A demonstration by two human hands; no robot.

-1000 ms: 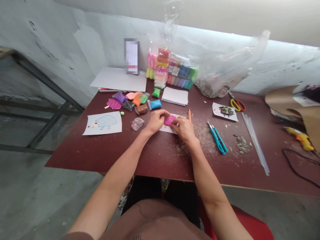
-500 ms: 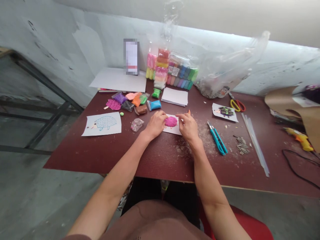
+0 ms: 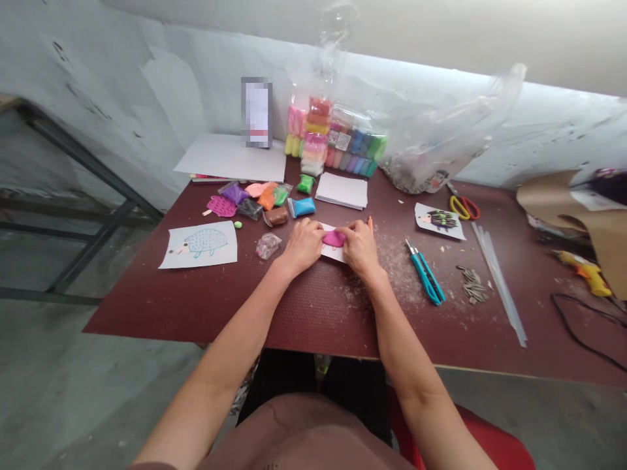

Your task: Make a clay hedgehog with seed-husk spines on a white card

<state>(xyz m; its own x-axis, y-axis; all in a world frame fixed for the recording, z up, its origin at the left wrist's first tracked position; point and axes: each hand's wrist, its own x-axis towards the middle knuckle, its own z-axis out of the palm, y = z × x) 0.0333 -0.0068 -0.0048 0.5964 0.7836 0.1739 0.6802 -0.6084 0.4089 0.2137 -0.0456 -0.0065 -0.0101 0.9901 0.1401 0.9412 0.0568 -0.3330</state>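
Magenta modelling clay (image 3: pixel 334 238) lies flattened on a small white paper (image 3: pixel 337 256) with red drawn lines below the clay. At the left edge of clay and paper is my left hand (image 3: pixel 306 243), fingers bent and close together, holding the paper down. From the other side my right hand (image 3: pixel 361 247) presses its bent fingertips onto the clay's right part, covering the paper's right end. An orange pencil-like stick (image 3: pixel 371 224) pokes out just beyond my right hand. To the left sits a crumpled clear wrapper (image 3: pixel 269 245).
Wrapped clay packs, among them a blue one (image 3: pixel 304 206), lie behind my hands, near a paper stack (image 3: pixel 341 190). A hedgehog drawing (image 3: pixel 200 244) is at left. Rightward lie a teal cutter (image 3: pixel 427 277), seeds (image 3: pixel 473 285), scissors (image 3: pixel 464 206), glue sticks (image 3: pixel 499 284) and a glue gun (image 3: pixel 585 271).
My right hand has moved left onto the clay, its fingers now pressing down where they were raised beside it. My left hand stays nearly in place.
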